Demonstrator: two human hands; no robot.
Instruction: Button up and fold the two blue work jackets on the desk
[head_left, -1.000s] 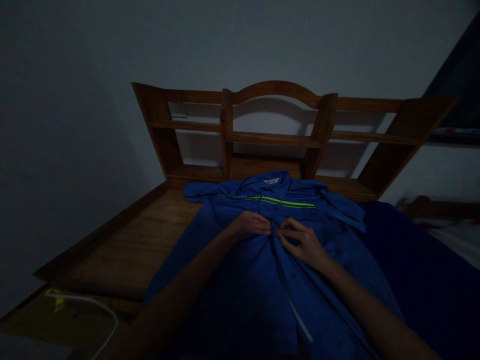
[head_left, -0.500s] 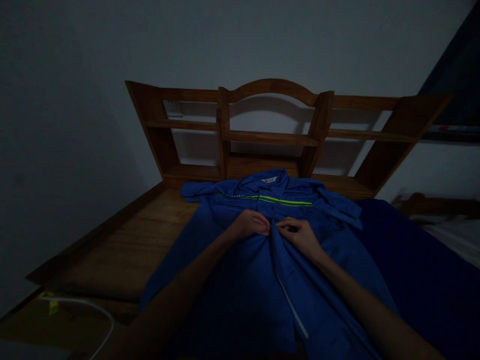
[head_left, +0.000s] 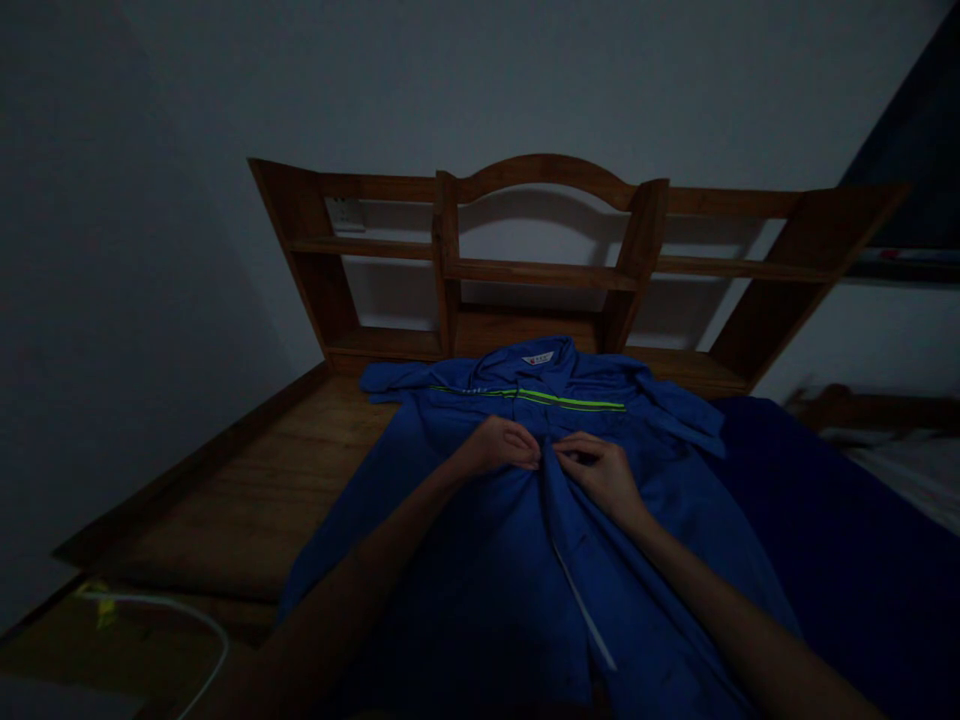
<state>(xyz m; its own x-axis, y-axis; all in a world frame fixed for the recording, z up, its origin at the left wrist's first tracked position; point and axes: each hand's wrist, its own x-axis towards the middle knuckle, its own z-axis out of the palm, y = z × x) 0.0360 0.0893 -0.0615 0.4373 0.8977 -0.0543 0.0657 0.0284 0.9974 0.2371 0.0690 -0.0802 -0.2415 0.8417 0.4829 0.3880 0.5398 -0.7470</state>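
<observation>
Two grips, left hand (head_left: 501, 446) and right hand (head_left: 596, 470), pinched shut on blue jacket (head_left: 480, 560) front edges. Just beyond: green stripe (head_left: 570, 402), wooden headboard (head_left: 540, 260).

Both forearms are bare with no sleeves in view, and neither the left hand (head_left: 501, 445) nor the right hand (head_left: 600, 472) shows gloves, rings or watch.

I see a dim bedroom: an arched wooden headboard with shelves (head_left: 540, 265) at twelve o'clock, bare wooden bed boards (head_left: 270, 490) at nine.
</observation>
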